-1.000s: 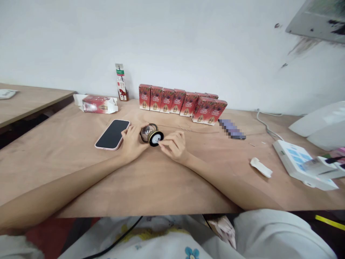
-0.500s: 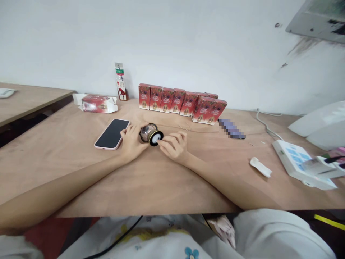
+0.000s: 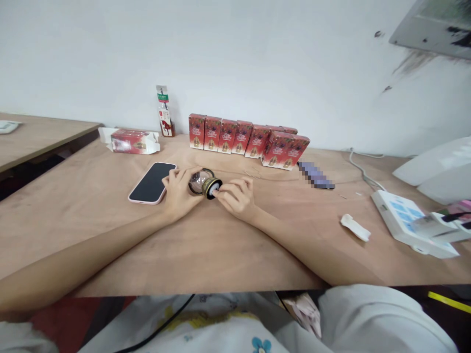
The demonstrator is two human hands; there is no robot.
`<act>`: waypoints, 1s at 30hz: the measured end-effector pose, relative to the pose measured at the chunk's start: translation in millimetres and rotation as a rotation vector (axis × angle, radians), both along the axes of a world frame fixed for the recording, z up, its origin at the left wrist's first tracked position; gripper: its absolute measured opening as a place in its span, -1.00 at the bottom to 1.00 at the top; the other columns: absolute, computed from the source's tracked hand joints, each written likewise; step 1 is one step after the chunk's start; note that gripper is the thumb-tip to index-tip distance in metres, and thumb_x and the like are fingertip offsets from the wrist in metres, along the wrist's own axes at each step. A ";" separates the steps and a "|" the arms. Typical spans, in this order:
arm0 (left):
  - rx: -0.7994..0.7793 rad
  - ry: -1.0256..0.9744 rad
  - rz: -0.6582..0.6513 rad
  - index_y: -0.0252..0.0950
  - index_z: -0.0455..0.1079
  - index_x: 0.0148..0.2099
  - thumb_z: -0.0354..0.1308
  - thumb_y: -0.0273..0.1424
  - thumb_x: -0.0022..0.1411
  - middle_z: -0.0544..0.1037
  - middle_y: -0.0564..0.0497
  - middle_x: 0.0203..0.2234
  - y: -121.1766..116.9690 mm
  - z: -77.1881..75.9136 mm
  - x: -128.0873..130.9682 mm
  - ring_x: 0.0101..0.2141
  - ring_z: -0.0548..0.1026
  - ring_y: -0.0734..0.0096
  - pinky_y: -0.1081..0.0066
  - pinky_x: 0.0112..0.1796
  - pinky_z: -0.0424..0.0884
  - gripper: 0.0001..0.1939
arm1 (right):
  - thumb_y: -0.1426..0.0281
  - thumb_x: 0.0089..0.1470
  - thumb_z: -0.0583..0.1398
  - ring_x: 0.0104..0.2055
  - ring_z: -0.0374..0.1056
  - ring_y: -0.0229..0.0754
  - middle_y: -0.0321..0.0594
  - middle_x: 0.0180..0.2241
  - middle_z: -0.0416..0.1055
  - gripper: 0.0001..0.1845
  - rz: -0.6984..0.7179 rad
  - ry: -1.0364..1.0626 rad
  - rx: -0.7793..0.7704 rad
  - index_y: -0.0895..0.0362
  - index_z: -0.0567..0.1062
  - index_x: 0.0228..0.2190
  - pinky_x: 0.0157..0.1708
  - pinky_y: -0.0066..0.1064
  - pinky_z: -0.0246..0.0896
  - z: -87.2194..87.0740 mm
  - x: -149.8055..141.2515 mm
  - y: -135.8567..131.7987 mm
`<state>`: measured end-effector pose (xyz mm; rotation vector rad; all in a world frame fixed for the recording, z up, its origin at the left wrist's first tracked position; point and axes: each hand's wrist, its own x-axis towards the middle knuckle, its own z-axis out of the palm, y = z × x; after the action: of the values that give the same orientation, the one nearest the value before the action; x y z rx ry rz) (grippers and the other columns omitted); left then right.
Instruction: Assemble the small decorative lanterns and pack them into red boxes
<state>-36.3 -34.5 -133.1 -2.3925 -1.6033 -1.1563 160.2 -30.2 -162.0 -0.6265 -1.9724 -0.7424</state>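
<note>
A small lantern (image 3: 199, 181) with a clear globe and a black-and-gold base lies tilted between my hands, its base turned toward my right side. My left hand (image 3: 180, 192) is closed around the globe end, steadying it just above the tabletop. The fingertips of my right hand (image 3: 238, 198) are pinched at the white disc in the underside of the base; whether they hold anything small there is hidden. Beside my left hand lies a phone (image 3: 153, 182) with a pink case and a dark screen.
Several red printed boxes (image 3: 228, 136) stand in a row by the wall. An opened red box (image 3: 134, 141) lies at the left, near a bottle (image 3: 166, 117). To the right are a pixelated purple item (image 3: 316, 175), a white scrap (image 3: 355, 227) and a power strip (image 3: 408, 220).
The lantern has turned slightly, so its base faces more to the right and less of the white disc shows. Both hands keep nearly the same place.
</note>
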 end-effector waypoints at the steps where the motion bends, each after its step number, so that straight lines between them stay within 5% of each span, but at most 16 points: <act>1: -0.002 0.002 -0.001 -0.13 0.30 0.11 0.31 -0.23 -0.01 0.43 -0.06 0.05 -0.1 0.1 0.2 0.00 0.25 -0.03 0.14 -0.10 0.09 -0.40 | 0.42 0.20 0.13 -0.22 0.31 -0.22 -0.29 -0.34 0.51 -0.83 0.021 0.001 -0.043 0.00 0.53 -0.34 -0.15 -0.25 0.01 0.2 0.0 1.2; 7: 0.002 -0.001 0.011 -0.14 0.30 0.10 0.32 -0.20 -0.01 0.44 -0.07 0.03 0.1 -0.2 0.8 0.00 0.24 -0.03 0.14 -0.10 0.09 -0.39 | 0.44 0.23 0.08 -0.29 0.37 -0.24 -0.21 -0.36 0.52 -0.77 0.158 0.070 -0.111 0.10 0.53 -0.36 -0.25 -0.32 0.19 3.8 -1.9 2.5; 21: -0.023 -0.130 -0.054 -0.17 0.34 0.04 0.33 -0.22 -0.03 0.47 -0.08 0.01 3.1 -0.6 -1.5 -0.01 0.30 -0.03 0.04 -0.05 0.17 -0.45 | 0.30 0.18 0.12 -0.21 0.36 -0.13 -0.11 -0.30 0.45 -0.84 0.130 0.140 -0.201 0.11 0.44 -0.28 -0.21 -0.23 0.27 -0.8 1.0 1.6; 26: -0.095 -0.553 -0.267 -0.26 0.30 0.00 0.25 -0.11 -0.02 0.49 -0.11 -0.03 18.3 -6.8 -3.2 -0.01 0.41 0.10 0.10 0.04 0.28 -0.43 | 0.25 0.15 0.08 0.04 0.25 0.05 0.12 -0.06 0.31 -0.67 -0.206 0.311 -0.274 0.19 0.34 -0.12 -0.02 -0.04 0.19 0.3 26.3 22.7; 30: -0.194 -0.711 -0.329 -0.28 0.33 -0.02 0.19 -0.03 0.00 0.48 -0.11 0.00 24.5 -9.6 -0.8 0.08 0.37 0.10 0.10 0.12 0.24 -0.43 | 0.16 0.02 0.21 0.15 0.11 0.24 0.32 0.08 0.20 -0.37 -0.595 0.365 -0.537 0.33 0.26 0.00 0.05 0.08 0.06 0.8 57.8 52.5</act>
<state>-37.1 -10.0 -142.7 -2.5978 -1.5376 -2.2040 218.0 22.3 -161.2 -1.5967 -1.6391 -0.3798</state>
